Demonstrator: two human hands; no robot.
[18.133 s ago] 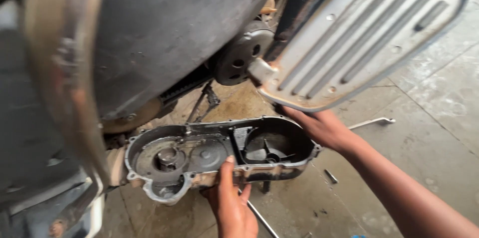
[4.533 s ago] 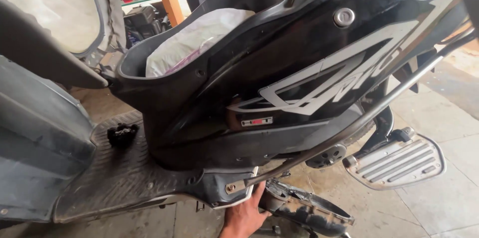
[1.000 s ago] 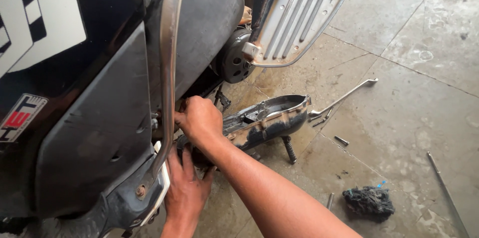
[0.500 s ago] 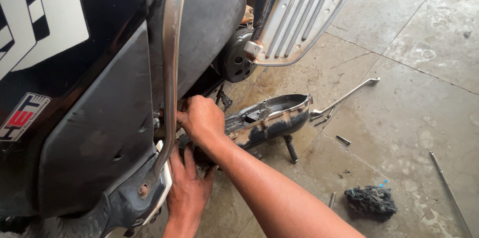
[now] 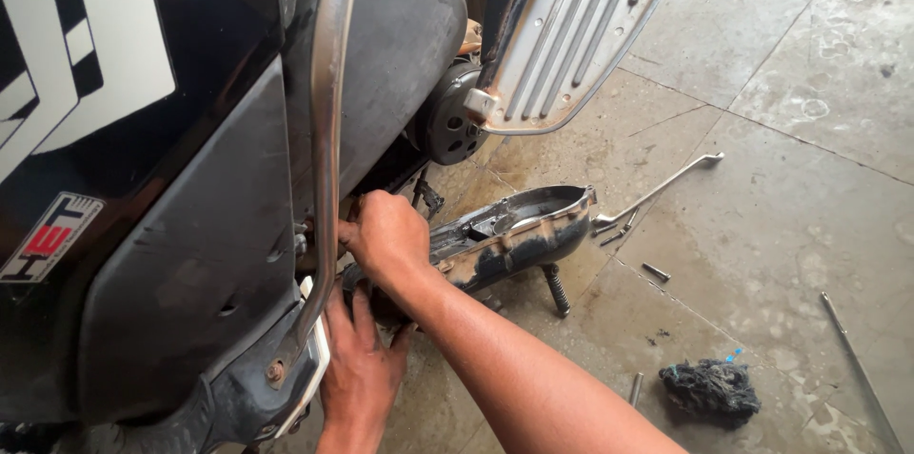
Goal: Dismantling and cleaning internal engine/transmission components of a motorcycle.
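While both hands reach under the scooter's grey side panel (image 5: 190, 254), right hand (image 5: 386, 235) curls, fingers together, at the engine case (image 5: 514, 235); left hand (image 5: 360, 368) below it, fingers spread, flat. Rag (image 5: 709, 387) well right.

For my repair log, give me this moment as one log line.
right hand: reaching under scooter body by crash bar | left hand: below it, at lower edge | engine cover: on floor | rag: lower right
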